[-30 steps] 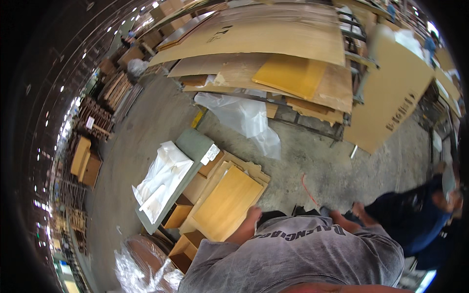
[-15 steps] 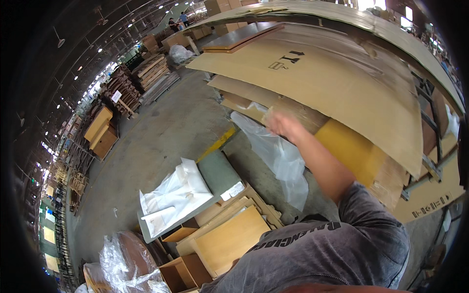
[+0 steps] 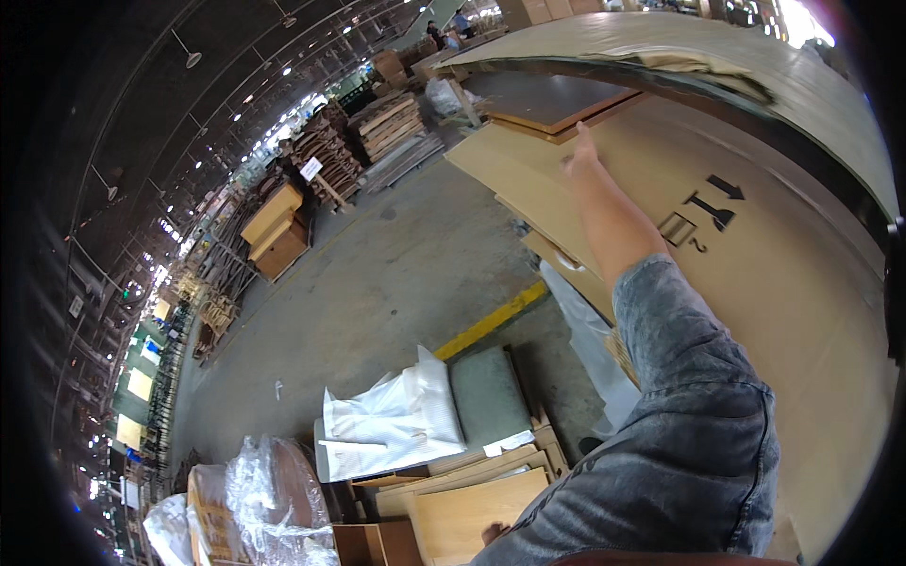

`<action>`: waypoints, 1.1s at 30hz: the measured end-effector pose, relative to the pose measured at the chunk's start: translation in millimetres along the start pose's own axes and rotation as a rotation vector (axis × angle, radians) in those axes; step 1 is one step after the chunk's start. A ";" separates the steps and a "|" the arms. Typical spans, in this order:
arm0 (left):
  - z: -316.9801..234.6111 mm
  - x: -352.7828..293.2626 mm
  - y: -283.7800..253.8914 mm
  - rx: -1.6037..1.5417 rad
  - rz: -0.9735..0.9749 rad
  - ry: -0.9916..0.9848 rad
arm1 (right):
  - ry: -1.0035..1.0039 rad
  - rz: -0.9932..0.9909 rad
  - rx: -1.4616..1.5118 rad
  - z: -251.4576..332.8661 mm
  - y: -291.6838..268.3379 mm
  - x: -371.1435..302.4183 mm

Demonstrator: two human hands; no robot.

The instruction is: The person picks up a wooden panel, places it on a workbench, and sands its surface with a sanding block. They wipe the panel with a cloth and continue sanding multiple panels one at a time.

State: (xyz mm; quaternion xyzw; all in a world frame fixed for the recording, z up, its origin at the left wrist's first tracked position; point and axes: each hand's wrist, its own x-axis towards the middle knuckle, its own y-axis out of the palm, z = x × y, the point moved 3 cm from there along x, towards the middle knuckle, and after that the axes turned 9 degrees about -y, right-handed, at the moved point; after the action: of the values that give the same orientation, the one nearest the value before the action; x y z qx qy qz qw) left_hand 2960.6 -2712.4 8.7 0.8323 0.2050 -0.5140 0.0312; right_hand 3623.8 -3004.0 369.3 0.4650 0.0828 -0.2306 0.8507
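My right hand (image 3: 579,158) reaches far forward on a straight arm in a grey denim sleeve (image 3: 689,415). Its fingers are stretched out and lie against a large tan cardboard sheet (image 3: 783,302) that leans up on the right and carries black printed symbols. Just beyond the fingertips a dark brown panel (image 3: 557,99) lies under another curved cardboard sheet (image 3: 717,52). The hand holds nothing. My left hand is out of view.
Below the arm lie clear plastic film (image 3: 590,340), a grey-green panel (image 3: 483,396) with white wrapping (image 3: 392,429), and light wooden panels (image 3: 467,514). A yellow line (image 3: 491,321) crosses the concrete floor. Plastic-wrapped goods (image 3: 264,495) sit lower left; wooden cabinets (image 3: 274,226) and stacked boards (image 3: 382,132) stand farther off.
The view has swung upward from the floor to the leaning cardboard. My right arm has stretched farther forward and up, from the plastic film area to the top of the cardboard sheet.
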 end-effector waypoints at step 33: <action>-42.7 6.1 58.4 -0.561 -0.178 -0.306 | -1.148 0.256 -2.249 -22.7 107.4 111.8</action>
State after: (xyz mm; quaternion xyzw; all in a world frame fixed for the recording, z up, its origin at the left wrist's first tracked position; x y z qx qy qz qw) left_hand 3020.7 -2752.7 14.1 0.6831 0.4035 -0.5574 0.2445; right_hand 3774.3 -2970.9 397.9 -0.6733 -0.1924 -0.1174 0.7042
